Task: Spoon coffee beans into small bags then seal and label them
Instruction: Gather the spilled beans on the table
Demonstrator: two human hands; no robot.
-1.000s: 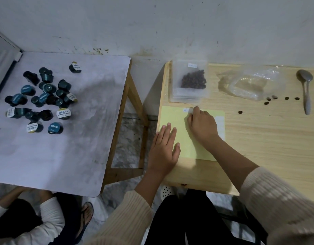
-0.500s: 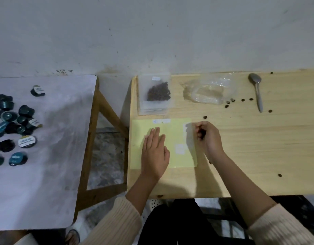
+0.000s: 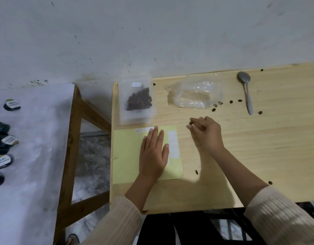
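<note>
Pale wood table [image 3: 258, 156] is seen from the head view, where one small bag [image 3: 137, 101] of beans lies filled at the far left corner, with a white label [image 3: 136, 84] stuck on; its writing cannot be read. The yellow label sheet [image 3: 128, 156] is pinned flat by the left hand [image 3: 153, 156], fingers together. A dark bean, it seems, is pinched in the right hand [image 3: 206, 134]. The spoon [image 3: 245, 89] lies idle beyond the big clear bag [image 3: 193, 94], which looks nearly emptied. Loose beans [image 3: 231, 102] are left scattered, so tidying and probably more labelling remain.
</note>
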